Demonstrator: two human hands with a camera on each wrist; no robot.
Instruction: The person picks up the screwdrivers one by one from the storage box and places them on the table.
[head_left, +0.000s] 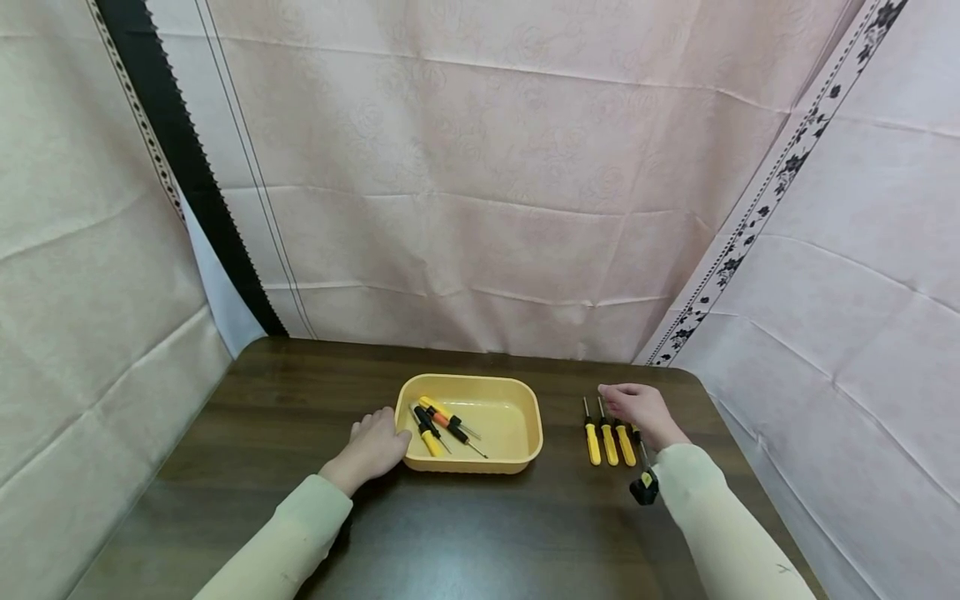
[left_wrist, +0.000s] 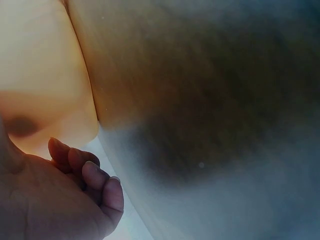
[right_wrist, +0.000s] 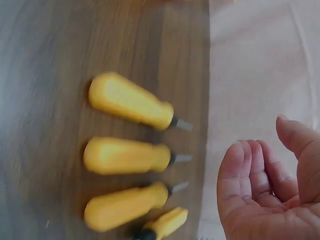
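My left hand (head_left: 375,446) grips the left rim of a yellow plastic tray (head_left: 517,385), its fingers (left_wrist: 95,175) curled by the outer wall in the left wrist view. Inside the tray lie several screwdrivers in a loose pile; one has an orange and black handle (head_left: 441,419). My right hand (head_left: 637,408) hovers over the shaft ends of a row of screwdrivers, thumb apart from the bent fingers (right_wrist: 232,170), holding nothing. Three of these have yellow handles (right_wrist: 125,156). Beside them a yellow and black screwdriver (right_wrist: 170,223) is partly hidden by the wrist in the head view.
A dark brown wooden table (head_left: 480,533) carries the tray and the row, which sits to the tray's right. Pale cloth curtains (head_left: 480,192) hang behind the table's far edge and at both sides.
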